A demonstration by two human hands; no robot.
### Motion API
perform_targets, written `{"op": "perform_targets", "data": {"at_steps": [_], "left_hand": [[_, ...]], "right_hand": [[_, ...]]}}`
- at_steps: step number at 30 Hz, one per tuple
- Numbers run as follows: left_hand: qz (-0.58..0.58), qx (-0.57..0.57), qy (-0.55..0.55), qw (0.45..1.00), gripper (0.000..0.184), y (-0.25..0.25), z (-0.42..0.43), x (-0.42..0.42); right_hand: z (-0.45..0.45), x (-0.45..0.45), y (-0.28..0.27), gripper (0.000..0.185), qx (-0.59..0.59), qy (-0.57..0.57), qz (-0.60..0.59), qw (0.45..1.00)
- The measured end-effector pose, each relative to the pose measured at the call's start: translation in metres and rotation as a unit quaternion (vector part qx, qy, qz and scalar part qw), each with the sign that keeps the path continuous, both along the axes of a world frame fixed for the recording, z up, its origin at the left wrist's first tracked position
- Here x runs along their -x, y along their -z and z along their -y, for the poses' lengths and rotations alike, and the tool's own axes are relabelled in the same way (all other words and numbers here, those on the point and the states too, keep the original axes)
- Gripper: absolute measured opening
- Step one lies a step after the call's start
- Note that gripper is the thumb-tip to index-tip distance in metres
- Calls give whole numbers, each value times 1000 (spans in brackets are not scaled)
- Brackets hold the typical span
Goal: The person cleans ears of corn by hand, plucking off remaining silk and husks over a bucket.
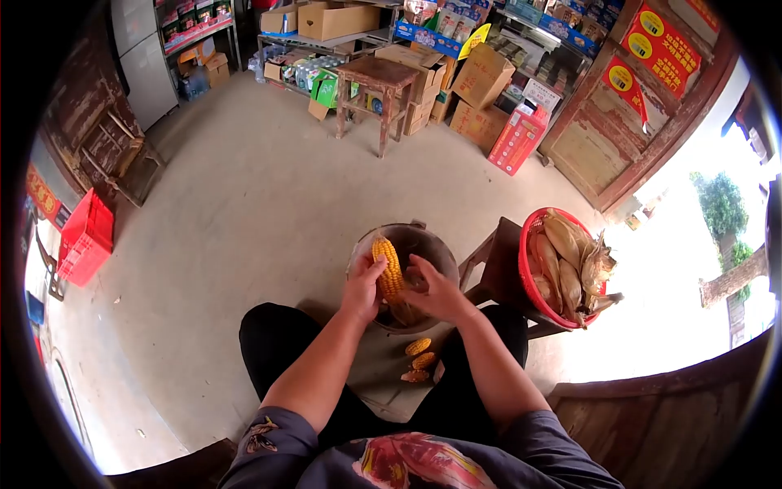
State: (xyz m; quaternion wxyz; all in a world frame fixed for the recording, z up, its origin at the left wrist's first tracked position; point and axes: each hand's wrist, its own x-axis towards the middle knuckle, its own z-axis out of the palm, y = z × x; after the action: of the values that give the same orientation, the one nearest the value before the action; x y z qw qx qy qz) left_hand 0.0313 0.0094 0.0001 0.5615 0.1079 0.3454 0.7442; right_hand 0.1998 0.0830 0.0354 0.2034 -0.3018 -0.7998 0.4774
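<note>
An ear of corn [388, 269] with bare yellow kernels stands nearly upright above a round basin [440, 249]. My left hand [363, 287] is closed around its left side. Brownish husk [405, 313] hangs at the lower end of the ear. Curled at that lower right side is my right hand [440, 292], its fingers on the husk and partly hidden. On the floor between my feet lie several husked ears of corn [423, 361], close to the basin's near rim.
A red plastic basket [525, 273] of unhusked corn [566, 253] rests on a wooden stool [498, 269] to my right. Ahead stand a small wooden table [379, 73], cardboard boxes [482, 77] and stocked shelves. A red crate [87, 238] and a wooden chair [122, 155] are at the left.
</note>
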Motion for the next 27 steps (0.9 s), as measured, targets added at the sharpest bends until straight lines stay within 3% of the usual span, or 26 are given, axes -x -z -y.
{"op": "perform_targets", "data": {"at_steps": [3, 6, 7, 9, 14, 16, 17, 22, 24, 27], "left_hand": [[-54, 40, -9, 998, 45, -15, 3, -20], [-234, 83, 15, 969, 44, -14, 3, -29], [-234, 83, 13, 969, 44, -13, 2, -26], [-364, 105, 24, 925, 44, -7, -1, -14], [-318, 61, -12, 946, 38, 13, -6, 13], [-411, 93, 27, 907, 30, -2, -4, 12], [-497, 139, 12, 857, 23, -11, -1, 9], [-471, 196, 32, 860, 19, 5, -6, 17], [-509, 167, -29, 844, 19, 14, -10, 19], [-456, 210, -36, 864, 19, 21, -13, 20]], "right_hand": [[24, 7, 16, 60, 60, 44, -9, 997], [27, 15, 13, 63, 125, 78, -62, 987], [24, 15, 22, 59, 144, 77, -82, 983], [14, 14, 29, 58, 123, 81, -66, 987], [5, 3, 43, 61, 78, 90, -11, 993], [7, 5, 35, 62, 38, 82, 15, 996], [8, 6, 33, 62, -2, 79, 38, 996], [9, 9, 38, 61, 8, 76, 24, 997], [8, 10, 31, 60, 8, 65, 29, 997], [7, 13, 24, 55, 104, 59, -41, 992]]}}
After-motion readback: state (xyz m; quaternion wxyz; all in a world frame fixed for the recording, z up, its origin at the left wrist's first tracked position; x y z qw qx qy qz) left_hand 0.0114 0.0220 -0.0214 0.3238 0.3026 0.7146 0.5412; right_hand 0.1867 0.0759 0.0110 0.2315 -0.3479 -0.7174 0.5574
